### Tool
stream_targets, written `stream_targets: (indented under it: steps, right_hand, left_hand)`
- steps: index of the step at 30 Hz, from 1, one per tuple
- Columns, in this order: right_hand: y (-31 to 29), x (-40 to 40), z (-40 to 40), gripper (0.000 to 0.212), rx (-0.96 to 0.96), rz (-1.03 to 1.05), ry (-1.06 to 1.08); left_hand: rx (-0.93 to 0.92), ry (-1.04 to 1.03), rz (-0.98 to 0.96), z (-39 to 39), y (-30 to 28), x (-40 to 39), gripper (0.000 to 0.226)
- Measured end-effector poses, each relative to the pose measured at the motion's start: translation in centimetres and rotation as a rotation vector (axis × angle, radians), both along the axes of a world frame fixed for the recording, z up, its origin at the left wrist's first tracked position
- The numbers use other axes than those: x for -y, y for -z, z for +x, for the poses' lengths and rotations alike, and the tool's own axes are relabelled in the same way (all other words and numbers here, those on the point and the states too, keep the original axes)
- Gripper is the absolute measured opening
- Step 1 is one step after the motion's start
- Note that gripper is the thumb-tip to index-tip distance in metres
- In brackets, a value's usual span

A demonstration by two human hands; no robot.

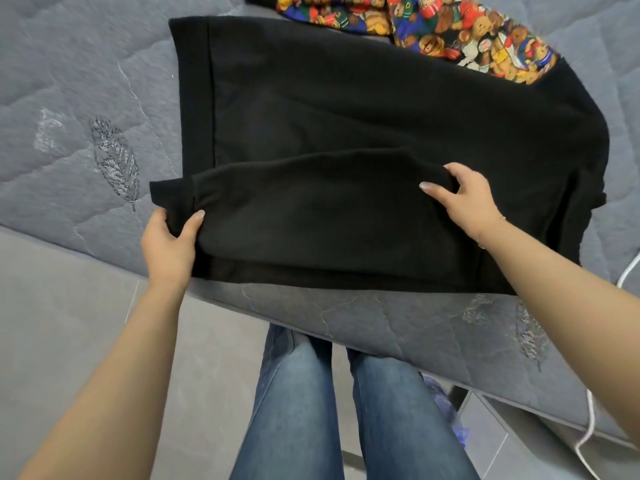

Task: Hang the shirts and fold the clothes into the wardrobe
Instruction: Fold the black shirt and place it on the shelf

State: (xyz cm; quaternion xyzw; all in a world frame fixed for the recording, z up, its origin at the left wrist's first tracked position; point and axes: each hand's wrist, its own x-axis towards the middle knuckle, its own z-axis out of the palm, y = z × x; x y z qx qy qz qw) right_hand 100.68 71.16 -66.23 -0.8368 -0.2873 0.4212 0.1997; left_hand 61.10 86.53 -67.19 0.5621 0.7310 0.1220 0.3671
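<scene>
From the head camera we look down on a black garment (363, 109) spread flat on a grey quilted mattress (76, 109), its near sleeve (304, 195) folded across the body. Our left hand (169, 244) has its grip clamped on the sleeve's cuff end, thumb on top, while our right hand (467, 199) pinches the sleeve's upper fold near the shoulder. A bear-print fabric (450, 26) lies at the mattress's far edge, touching the garment, and we see blue jeans (301, 403) and a white cable (588, 410) below.
</scene>
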Motion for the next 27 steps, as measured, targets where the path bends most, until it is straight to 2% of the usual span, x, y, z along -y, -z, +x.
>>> stream_targets:
  steps: [3, 5, 7, 9, 12, 15, 17, 19, 22, 25, 27]
  right_hand:
    - [0.7, -0.2, -0.2, 0.035, 0.045, 0.005, -0.013]
    - [1.1, 0.4, -1.0, 0.046, 0.220, 0.005, -0.079]
    - [1.1, 1.6, -2.1, 0.061, 0.460, 0.063, -0.150]
    - [1.5, 3.4, -3.9, 0.066, 0.626, 0.155, -0.289]
    - [3.5, 6.0, -5.9, 0.059, 0.672, 0.206, -0.607]
    - [5.9, 7.3, -5.3, 0.058, 0.656, 0.062, -0.758]
    - [6.9, 7.5, -4.5, 0.059, 0.643, 0.056, -0.788]
    - [7.1, 7.3, -3.8, 0.058, 0.593, 0.132, -0.775]
    - [5.4, 6.3, -2.0, 0.044, 0.458, 0.346, -0.699]
    - [3.1, 2.8, 2.2, 0.031, 0.455, 0.457, -0.566]
    - [1.9, -0.8, 5.6, 0.029, 0.495, 0.452, -0.512]
  left_hand:
    - [-0.105, -0.043, -0.040, 1.2, 0.3, -0.7, 0.047]
    - [-0.279, -0.122, -0.107, 2.5, 0.1, -0.7, 0.073]
    - [-0.462, -0.106, -0.021, 4.0, -0.6, -0.4, 0.097]
    - [-0.544, 0.153, 0.176, 5.6, -0.9, 0.1, 0.099]
    - [-0.404, 0.709, 0.387, 9.5, 0.7, 1.9, 0.073]
    - [-0.439, 1.065, 0.315, 11.8, 4.2, 4.5, 0.059]
    - [-0.506, 1.086, 0.229, 11.0, 6.2, 5.3, 0.060]
    - [-0.481, 1.054, 0.225, 10.5, 6.9, 5.4, 0.059]
    - [-0.251, 0.898, 0.248, 11.9, 4.8, 4.8, 0.052]
    - [0.022, 0.713, 0.305, 16.0, 1.6, 0.9, 0.037]
    - [0.028, 0.701, 0.339, 19.9, 0.1, -3.2, 0.028]
